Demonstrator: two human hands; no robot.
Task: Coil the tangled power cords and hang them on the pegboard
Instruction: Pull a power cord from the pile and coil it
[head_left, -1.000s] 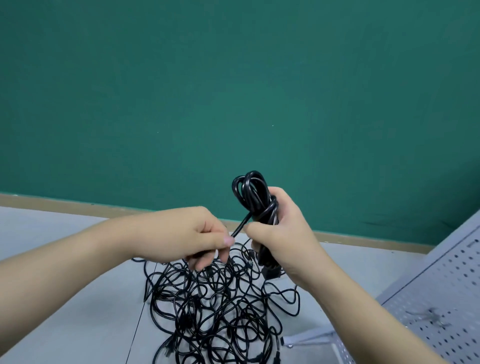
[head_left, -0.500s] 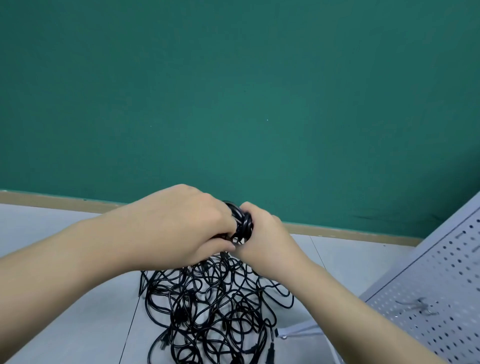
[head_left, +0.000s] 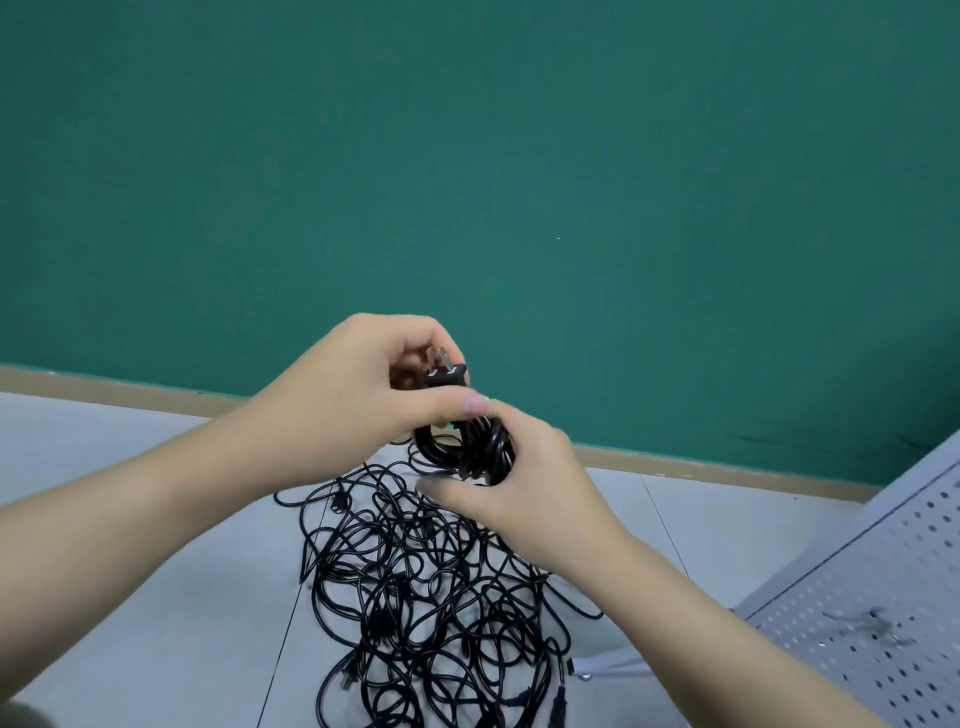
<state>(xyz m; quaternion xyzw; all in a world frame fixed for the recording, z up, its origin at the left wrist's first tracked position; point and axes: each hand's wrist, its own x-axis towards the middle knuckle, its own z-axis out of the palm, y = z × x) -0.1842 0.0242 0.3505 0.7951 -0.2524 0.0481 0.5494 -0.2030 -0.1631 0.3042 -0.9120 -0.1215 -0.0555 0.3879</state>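
You have two hands in view: your left hand (head_left: 358, 395) and your right hand (head_left: 524, 499). Between them is one coiled cord bundle (head_left: 467, 447) with one plug (head_left: 447, 375), showing two metal prongs. Below lies one tangled heap of black cords (head_left: 431, 587); how many cords it holds cannot be told. There is one pegboard (head_left: 883, 597) at the right, carrying one blurred metal hook (head_left: 878, 623).
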